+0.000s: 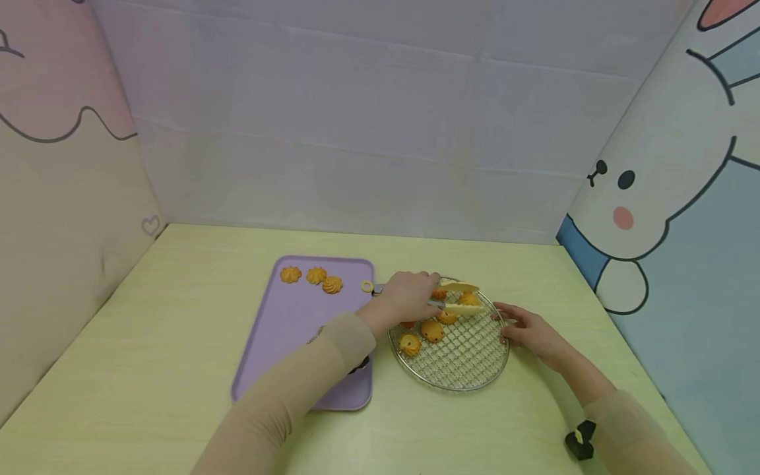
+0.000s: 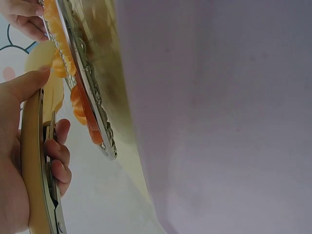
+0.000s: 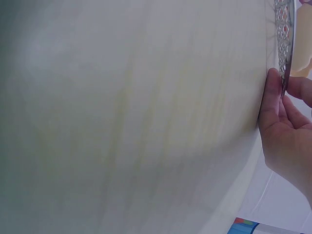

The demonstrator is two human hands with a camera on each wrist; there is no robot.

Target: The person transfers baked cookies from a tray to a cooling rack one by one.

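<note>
My left hand (image 1: pixel 410 297) grips a pair of tongs (image 2: pixel 36 161) with pale yellow tips (image 1: pixel 466 309); the tips are spread over the far part of a round wire rack (image 1: pixel 469 363). Several golden cookies (image 1: pixel 432 331) lie on the rack's left and far side, one of them by the tips; I cannot tell whether it is held. At the rack's right edge my right hand (image 1: pixel 537 336) pinches the metal rim (image 3: pixel 291 44) between thumb and fingers. Orange cookies (image 2: pixel 78 105) show close to the tongs in the left wrist view.
Left of the rack a purple tray (image 1: pixel 279 336) lies on the pale table (image 1: pixel 148 343), with three cookies (image 1: pixel 316 276) near its far edge. My left forearm crosses above the tray. Printed panels (image 1: pixel 659 198) stand around the table.
</note>
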